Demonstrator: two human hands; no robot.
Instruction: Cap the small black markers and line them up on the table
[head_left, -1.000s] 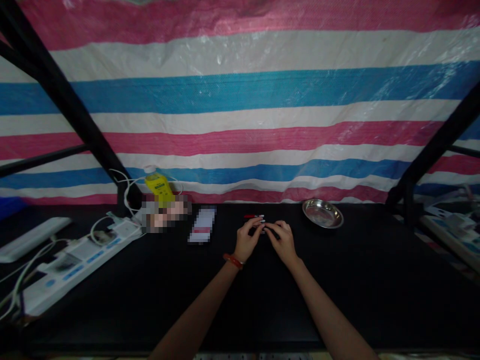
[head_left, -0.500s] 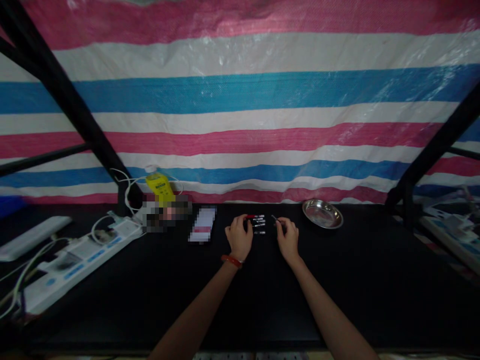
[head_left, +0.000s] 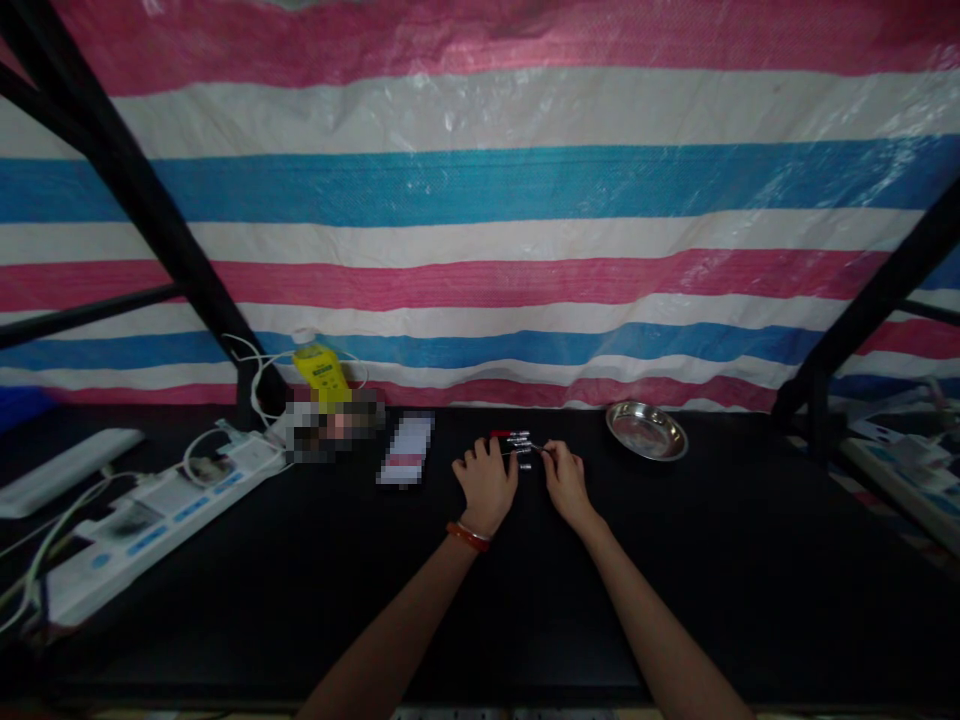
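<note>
Several slim pen-like rods with shiny silver ends lie side by side on the black table; the topmost rod is red. Over their left ends rests my left hand, fingers spread and apart, with a reddish band at the wrist. My right hand is just to the right of the rods, thumb and forefinger pinched on a thin, shiny metal piece that points left at the silver ends. Whether the piece touches a rod I cannot tell, and its kind is too small to make out.
A round metal dish is at the back right. Left of my hands lie a blurred-out phone, a yellow bottle and a white power strip with cables. A striped tarp hangs behind, between black frame posts.
My right hand has moved left, bringing the thin metal piece up to the silver ends. My left hand has shifted slightly right and nearer, its fingers spreading more.
</note>
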